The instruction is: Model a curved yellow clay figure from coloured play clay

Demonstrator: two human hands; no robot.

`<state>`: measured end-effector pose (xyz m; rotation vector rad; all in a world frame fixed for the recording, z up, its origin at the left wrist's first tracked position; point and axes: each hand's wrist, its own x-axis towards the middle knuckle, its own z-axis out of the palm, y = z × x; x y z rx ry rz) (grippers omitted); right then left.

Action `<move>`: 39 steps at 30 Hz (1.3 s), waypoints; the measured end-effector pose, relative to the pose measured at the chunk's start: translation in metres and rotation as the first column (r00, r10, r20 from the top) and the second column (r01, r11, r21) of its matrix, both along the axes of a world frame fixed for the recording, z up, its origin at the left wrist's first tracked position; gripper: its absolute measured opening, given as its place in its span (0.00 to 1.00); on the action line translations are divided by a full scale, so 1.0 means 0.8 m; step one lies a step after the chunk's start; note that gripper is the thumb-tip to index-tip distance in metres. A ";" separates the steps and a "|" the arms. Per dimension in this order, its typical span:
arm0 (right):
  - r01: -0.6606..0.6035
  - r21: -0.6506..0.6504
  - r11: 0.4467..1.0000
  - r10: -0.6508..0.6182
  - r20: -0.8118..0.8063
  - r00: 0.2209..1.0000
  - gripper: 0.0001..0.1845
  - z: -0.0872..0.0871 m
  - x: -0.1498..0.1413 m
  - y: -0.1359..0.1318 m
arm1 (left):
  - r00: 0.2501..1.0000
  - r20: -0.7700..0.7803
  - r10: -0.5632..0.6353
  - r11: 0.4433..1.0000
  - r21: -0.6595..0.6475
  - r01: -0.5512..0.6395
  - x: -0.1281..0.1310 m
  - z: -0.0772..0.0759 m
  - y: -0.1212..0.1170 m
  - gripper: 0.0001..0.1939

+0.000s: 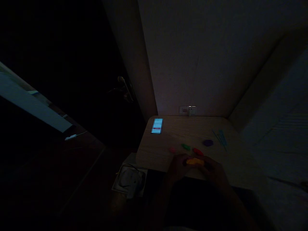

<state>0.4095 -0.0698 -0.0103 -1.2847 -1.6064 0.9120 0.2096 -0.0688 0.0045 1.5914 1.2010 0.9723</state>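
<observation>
Two-handed hold on a small orange piece (195, 161), seen in a dim room from where I stood: the left hand (178, 165) and the right hand (214, 171) met from either side, and the grip of each was narrow, fingers bent inward about the piece. The orange piece lay between the fingertips at the near edge of the counter (176, 131); whether it was lifted or rested on the surface could not be told in the gloom. The step in hand, as I judged it, was the handling of this one piece; pressing, turning and plain holding could not be told apart. A next move, to my mind, called for even pressure from both sides and care for the neighbours close ahead. Just beyond the fingers lay a red piece (198, 151), with a green piece (186, 147) near it, a faint pink piece (172, 149) to the left and a purple piece (208, 142) to the right. Farther right lay slender blue-green sticks (223, 138). At the far left corner a phone (157, 126) glowed, its screen unreadable; behind the counter, a socket plate (187, 110) was set in the wall (187, 64).
</observation>
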 end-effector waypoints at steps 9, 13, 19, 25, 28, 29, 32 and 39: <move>0.017 -0.002 1.000 -0.017 -0.002 1.000 0.16 0.020 -0.008 -0.004 | 0.996 -0.089 0.005 1.000 0.016 -0.003 -0.003 0.001 0.004 0.09; 0.044 0.010 0.999 -0.044 -0.008 0.999 0.17 0.018 -0.008 -0.001 | 0.999 -0.051 -0.005 0.999 0.042 0.008 -0.001 0.003 0.004 0.11; 0.016 -0.018 1.000 -0.016 0.000 1.000 0.19 0.010 -0.011 0.000 | 0.994 0.027 -0.101 0.984 0.148 0.096 0.000 0.007 0.005 0.23; -0.018 -0.069 0.997 0.012 -0.076 0.997 0.22 0.014 -0.012 -0.001 | 0.996 0.011 -0.087 0.984 0.158 0.084 0.000 0.004 0.010 0.15; -0.039 -0.014 0.999 0.038 -0.053 0.998 0.23 0.012 -0.010 0.000 | 0.998 0.025 -0.059 0.992 0.115 0.056 -0.001 0.001 0.012 0.13; -0.042 -0.004 0.999 0.042 -0.043 0.998 0.23 0.010 -0.010 0.000 | 0.998 0.027 -0.050 0.993 0.110 0.047 -0.002 0.000 0.012 0.12; -0.053 -0.011 0.999 0.053 -0.033 0.998 0.22 0.007 -0.009 0.002 | 0.999 0.020 -0.035 0.992 0.120 0.032 -0.003 -0.004 0.014 0.11; -0.043 -0.017 0.999 0.043 -0.024 0.999 0.16 0.011 -0.009 0.001 | 0.999 -0.002 -0.046 0.991 0.123 0.046 -0.005 -0.009 0.017 0.10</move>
